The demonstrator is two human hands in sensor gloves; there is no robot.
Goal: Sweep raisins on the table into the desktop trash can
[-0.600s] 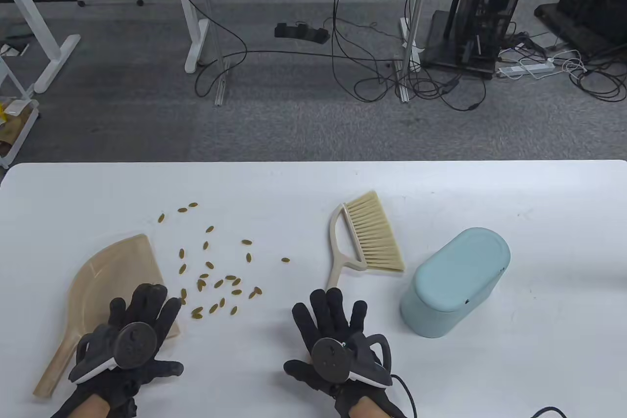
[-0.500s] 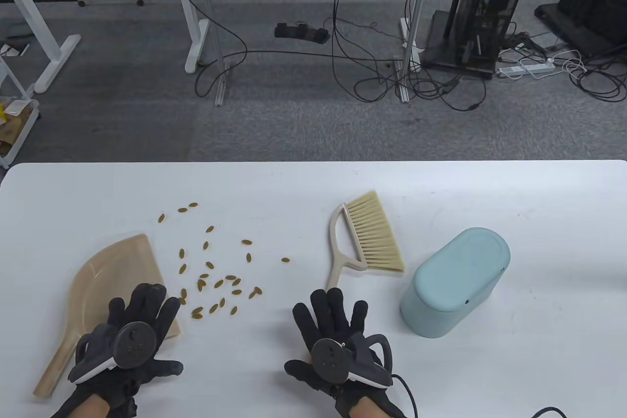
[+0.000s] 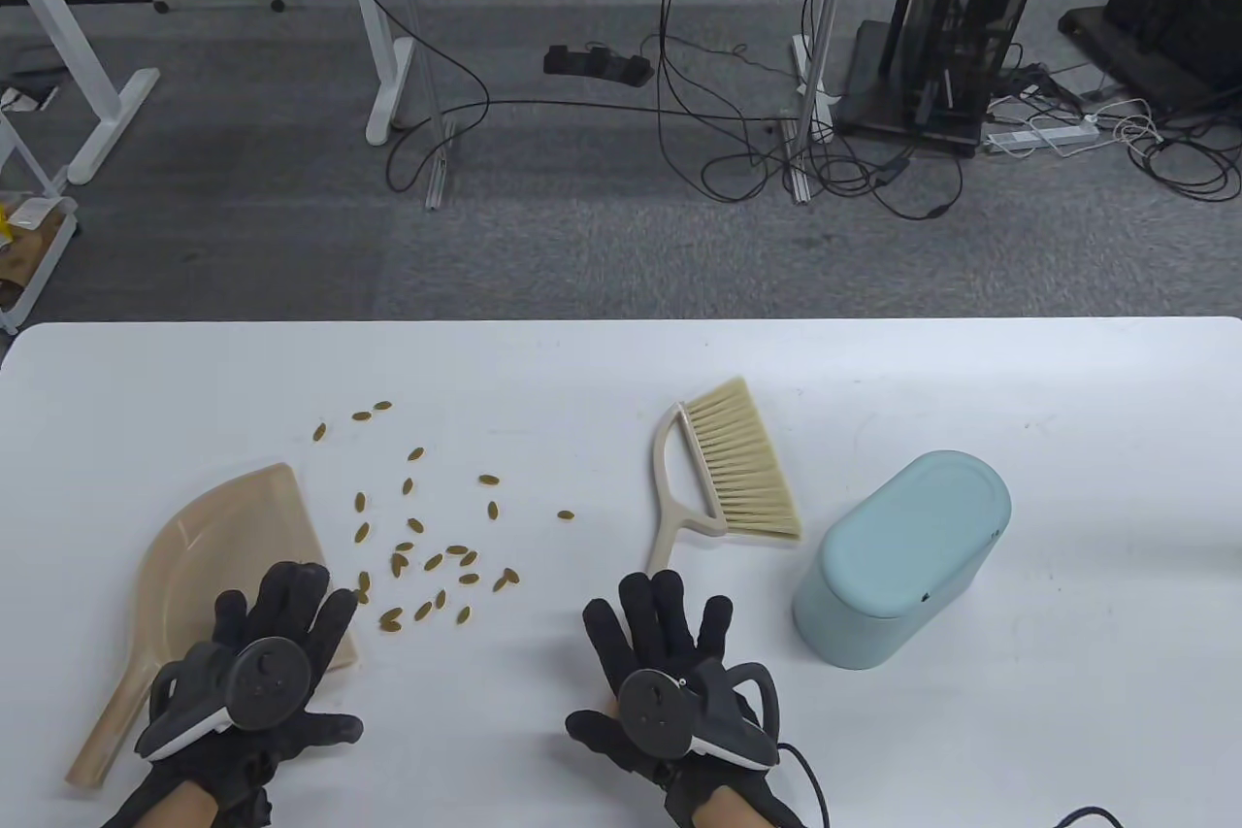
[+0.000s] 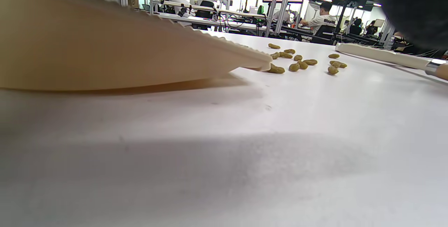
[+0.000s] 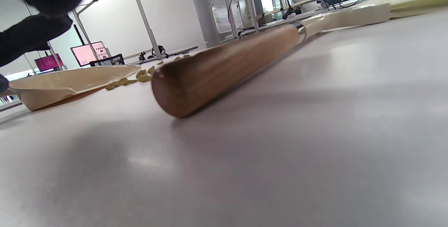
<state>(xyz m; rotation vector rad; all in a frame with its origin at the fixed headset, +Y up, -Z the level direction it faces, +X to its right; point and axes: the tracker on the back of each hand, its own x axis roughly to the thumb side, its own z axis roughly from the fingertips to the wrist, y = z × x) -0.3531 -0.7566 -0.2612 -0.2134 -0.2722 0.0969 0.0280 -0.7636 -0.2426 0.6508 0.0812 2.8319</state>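
Observation:
Several raisins (image 3: 427, 542) lie scattered on the white table between a beige dustpan (image 3: 213, 546) and a hand brush (image 3: 730, 469) with a wooden handle end. A pale blue trash can (image 3: 902, 556) stands at the right with its lid closed. My left hand (image 3: 281, 610) lies open with its fingers spread over the dustpan's near right corner. My right hand (image 3: 662, 614) is open and flat, its fingers over the near end of the brush handle (image 5: 224, 66). Neither hand grips anything. The left wrist view shows the dustpan edge (image 4: 140, 48) and the raisins (image 4: 301, 62).
The table's far edge (image 3: 621, 321) runs across the middle of the table view, with office floor, desk legs and cables beyond it. The trash can stands just right of my right hand. The dustpan's handle (image 3: 107, 721) points toward the near left.
My right hand has crept a touch to the right. The left hand, brush, dustpan, raisins and trash can have not moved.

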